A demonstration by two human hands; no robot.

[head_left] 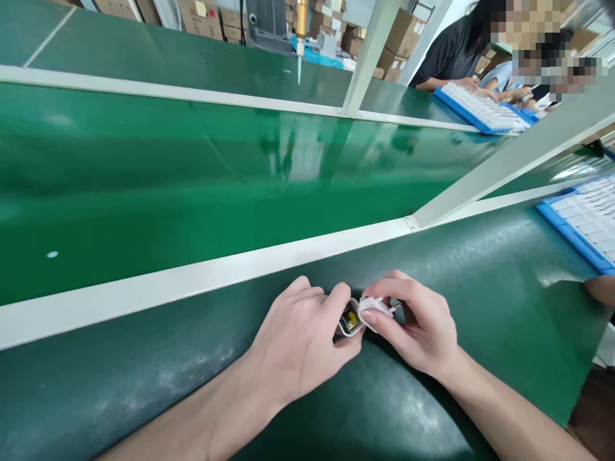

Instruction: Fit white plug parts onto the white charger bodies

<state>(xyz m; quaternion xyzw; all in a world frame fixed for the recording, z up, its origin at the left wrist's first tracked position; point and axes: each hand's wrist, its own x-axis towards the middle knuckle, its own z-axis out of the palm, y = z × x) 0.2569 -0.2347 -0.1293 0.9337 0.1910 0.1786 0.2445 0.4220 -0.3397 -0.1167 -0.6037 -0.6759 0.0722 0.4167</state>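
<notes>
**Both hands closed on a small white charger housing at the bench edge**

While the left hand (300, 339) cups a small white plastic housing (346, 320) with an open end, its fingers are curled narrowly round the shell and the thumb lies along the lower side. Inside the open end a yellow and dark electronic part (350, 319) shows; finer detail is too small to read.

Right hand (413, 323): thumb and forefinger pinch a white plastic cap piece (376, 306), held against the open end of the housing. The cap touches the housing rim. A small metal prong seems to stick out to the right of the cap, partly hidden by the fingers. Grip tight, both hands holding.

Position: both pieces are held just above the dark green mat-covered workbench (144, 384), near its far edge and just in front of the white dividing rail (192, 278). Beyond the rail runs a glossy bright green conveyor belt (192, 179).

Surroundings: a blue tray filled with white parts (583, 224) sits on the bench at the right edge, well apart from the hands. Across the belt another person in a dark top (451, 51) has hands on a second blue tray of white parts (480, 109). Brown cardboard boxes (202, 16) are stacked along the back.
</notes>
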